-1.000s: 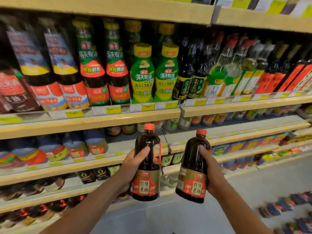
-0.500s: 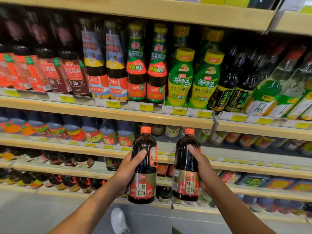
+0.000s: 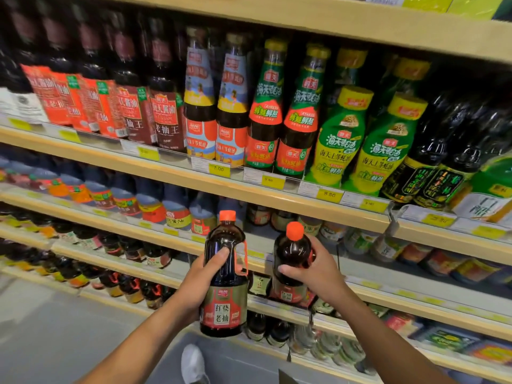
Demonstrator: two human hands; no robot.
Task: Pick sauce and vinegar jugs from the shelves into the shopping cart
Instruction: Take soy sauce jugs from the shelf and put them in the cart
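I hold two dark sauce jugs with orange caps in front of the shelves. My left hand [image 3: 199, 275] grips the left jug [image 3: 225, 286] around its body, upright, its red label facing me. My right hand [image 3: 318, 268] grips the right jug [image 3: 292, 253] near its shoulder; this jug tilts its cap toward me, so its label is mostly hidden. The two jugs are close but apart. No shopping cart is in view.
Wooden shelves [image 3: 249, 189] full of sauce bottles fill the view, with yellow price tags [image 3: 219, 169] along the edges. Green squeeze bottles [image 3: 340, 139] stand upper right. A white shoe [image 3: 194, 364] shows on the grey floor [image 3: 55, 328] below.
The view has swung left along the shelves. The right jug has tipped its cap toward me and risen slightly; the left jug stays upright in my hand.
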